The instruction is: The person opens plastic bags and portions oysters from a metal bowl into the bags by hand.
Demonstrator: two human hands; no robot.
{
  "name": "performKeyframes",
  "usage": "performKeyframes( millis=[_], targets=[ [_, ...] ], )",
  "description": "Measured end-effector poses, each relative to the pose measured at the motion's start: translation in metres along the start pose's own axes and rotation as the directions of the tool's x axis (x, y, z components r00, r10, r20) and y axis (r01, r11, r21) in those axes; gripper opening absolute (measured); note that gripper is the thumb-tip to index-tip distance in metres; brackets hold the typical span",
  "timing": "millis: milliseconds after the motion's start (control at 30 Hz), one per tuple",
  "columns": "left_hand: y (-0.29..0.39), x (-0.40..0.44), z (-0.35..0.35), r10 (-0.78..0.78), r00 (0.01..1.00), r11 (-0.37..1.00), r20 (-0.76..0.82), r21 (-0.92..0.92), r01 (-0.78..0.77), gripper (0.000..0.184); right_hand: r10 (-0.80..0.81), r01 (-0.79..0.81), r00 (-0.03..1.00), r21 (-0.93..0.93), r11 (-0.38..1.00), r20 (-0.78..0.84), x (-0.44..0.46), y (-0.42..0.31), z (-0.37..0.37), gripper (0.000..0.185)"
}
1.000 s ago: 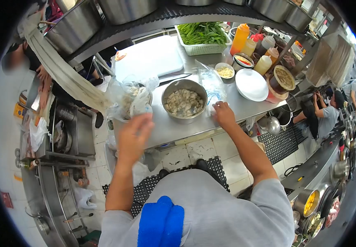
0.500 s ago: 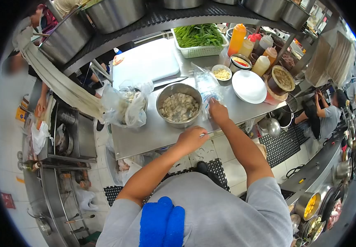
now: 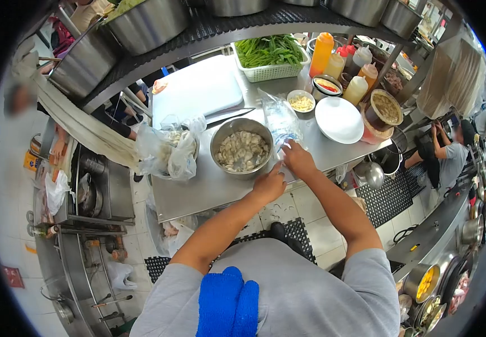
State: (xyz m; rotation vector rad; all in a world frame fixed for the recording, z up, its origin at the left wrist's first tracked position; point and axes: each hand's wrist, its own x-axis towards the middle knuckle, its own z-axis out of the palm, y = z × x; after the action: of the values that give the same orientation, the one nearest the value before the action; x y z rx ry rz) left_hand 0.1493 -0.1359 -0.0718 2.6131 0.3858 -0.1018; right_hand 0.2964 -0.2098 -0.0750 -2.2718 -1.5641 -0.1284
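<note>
My right hand pinches the near edge of a clear plastic bag lying on the steel counter. Close beside it, my left hand is closed at the counter's front edge, near the bag's corner; what its fingers hold, if anything, is too small to make out. Just left of the bag stands a steel pot with pale pieces in liquid. Further left, a bowl wrapped in crumpled plastic bags rests on the counter. A knife lies behind the pot.
A white cutting board, a basket of greens, a small bowl, a white plate and sauce bottles stand on the counter. Pots line the shelf above. Other people are at the left and right.
My left hand has come from beside the wrapped bowl at the left, across the front of the pot, to my right hand. My right hand stays at the bag's near edge.
</note>
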Motion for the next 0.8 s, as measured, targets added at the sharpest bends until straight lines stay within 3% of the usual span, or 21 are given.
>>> performKeyframes(
  millis=[33, 100, 267, 333, 533, 633, 800],
  targets=[
    [0.0, -0.003, -0.003, 0.002, 1.0, 1.0, -0.021, 0.018, -0.001, 0.025, 0.004, -0.004, 1.0, 0.002, 1.0, 0.004, -0.005, 0.001, -0.005, 0.029],
    [0.004, -0.01, -0.008, 0.0, 0.999, 0.999, -0.038, 0.032, 0.001, 0.025, -0.181, 0.18, 0.982, -0.03, 0.983, -0.052, -0.016, 0.005, -0.012, 0.029],
    [0.003, -0.012, -0.001, 0.011, 0.995, 0.997, -0.099, 0.074, -0.004, 0.024, -0.19, 0.184, 0.972, -0.053, 0.981, -0.142, -0.017, 0.011, 0.004, 0.027],
    [0.007, -0.014, -0.003, 0.002, 1.0, 0.998, -0.008, 0.068, -0.001, 0.024, -0.179, 0.173, 0.967, -0.049, 0.984, -0.18, -0.012, 0.005, 0.005, 0.024],
    [0.009, -0.02, -0.003, 0.007, 0.997, 0.998, -0.072, 0.07, -0.002, 0.025, -0.067, 0.073, 0.963, 0.014, 0.997, -0.262, -0.003, 0.008, 0.008, 0.009],
    [0.005, -0.018, 0.0, -0.01, 0.995, 1.0, -0.098, -0.004, 0.01, 0.026, 0.003, 0.027, 0.964, 0.108, 0.994, -0.268, -0.001, 0.002, 0.003, 0.009],
    [-0.001, -0.017, -0.002, -0.044, 0.99, 0.998, -0.13, -0.048, 0.038, 0.024, 0.194, -0.15, 0.958, 0.208, 0.966, -0.211, -0.019, -0.017, 0.003, 0.025]
  ],
)
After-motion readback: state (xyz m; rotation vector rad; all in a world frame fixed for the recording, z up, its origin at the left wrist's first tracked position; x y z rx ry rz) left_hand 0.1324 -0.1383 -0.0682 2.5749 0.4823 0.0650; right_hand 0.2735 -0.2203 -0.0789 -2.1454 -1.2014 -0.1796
